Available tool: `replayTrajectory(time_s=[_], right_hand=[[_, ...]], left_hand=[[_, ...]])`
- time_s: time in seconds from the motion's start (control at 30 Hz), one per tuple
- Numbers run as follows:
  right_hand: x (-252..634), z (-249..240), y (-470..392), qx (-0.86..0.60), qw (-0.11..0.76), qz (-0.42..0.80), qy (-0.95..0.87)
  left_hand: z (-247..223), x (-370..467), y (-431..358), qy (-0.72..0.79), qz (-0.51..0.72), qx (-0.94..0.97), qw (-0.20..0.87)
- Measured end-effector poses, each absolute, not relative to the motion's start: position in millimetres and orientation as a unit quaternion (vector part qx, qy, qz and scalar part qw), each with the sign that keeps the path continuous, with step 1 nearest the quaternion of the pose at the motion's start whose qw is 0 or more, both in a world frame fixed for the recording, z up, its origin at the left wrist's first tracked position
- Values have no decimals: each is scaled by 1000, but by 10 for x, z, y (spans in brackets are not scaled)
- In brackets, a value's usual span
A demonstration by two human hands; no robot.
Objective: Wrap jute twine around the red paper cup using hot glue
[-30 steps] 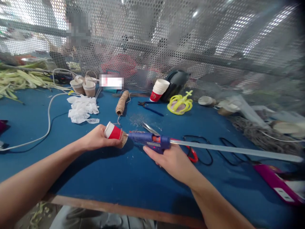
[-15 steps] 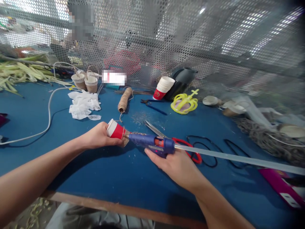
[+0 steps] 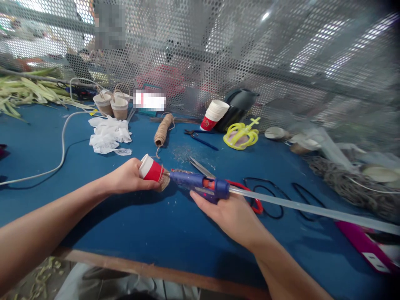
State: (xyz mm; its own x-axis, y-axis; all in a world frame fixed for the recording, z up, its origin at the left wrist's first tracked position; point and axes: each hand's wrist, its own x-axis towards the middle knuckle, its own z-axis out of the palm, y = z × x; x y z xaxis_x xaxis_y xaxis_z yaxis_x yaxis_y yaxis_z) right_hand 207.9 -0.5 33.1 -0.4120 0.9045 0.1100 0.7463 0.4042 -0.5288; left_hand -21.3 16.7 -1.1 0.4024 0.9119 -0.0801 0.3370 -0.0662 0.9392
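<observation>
The left hand (image 3: 131, 177) is holding a red-and-white paper cup (image 3: 149, 166) above the middle of the bench (image 3: 175, 239), back from its front edge, with the fingers clamped around the side. The cup is tilting, its white rim pointing up and left, apparently so that the brown twine wrap (image 3: 165, 181) at its base is left uncovered and facing the nozzle.

The right hand (image 3: 233, 212) is gripping a blue plastic glue gun (image 3: 189, 179); its fingers are closing around the handle, though partly hidden below the body. The gun is lying nearly level, tip at the twine, probably for steady aim; whether it is touching, I cannot tell. A long translucent glue stick (image 3: 290, 204) is sticking out behind, towards the bench's right edge.

A tan twine roll (image 3: 163, 130) is lying beyond the cup, its strand trailing near it, seemingly within reach. Silver-bladed, red-handled scissors (image 3: 201, 167) are resting just behind the gun.
</observation>
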Motion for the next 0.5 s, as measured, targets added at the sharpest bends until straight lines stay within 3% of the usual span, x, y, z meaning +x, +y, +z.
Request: replayTrajectory(time_s=[0.5], right_hand=[[2088,384,-33,-525,188,238,-795]], left_hand=[[-26,-250,170,440,271,705,485]])
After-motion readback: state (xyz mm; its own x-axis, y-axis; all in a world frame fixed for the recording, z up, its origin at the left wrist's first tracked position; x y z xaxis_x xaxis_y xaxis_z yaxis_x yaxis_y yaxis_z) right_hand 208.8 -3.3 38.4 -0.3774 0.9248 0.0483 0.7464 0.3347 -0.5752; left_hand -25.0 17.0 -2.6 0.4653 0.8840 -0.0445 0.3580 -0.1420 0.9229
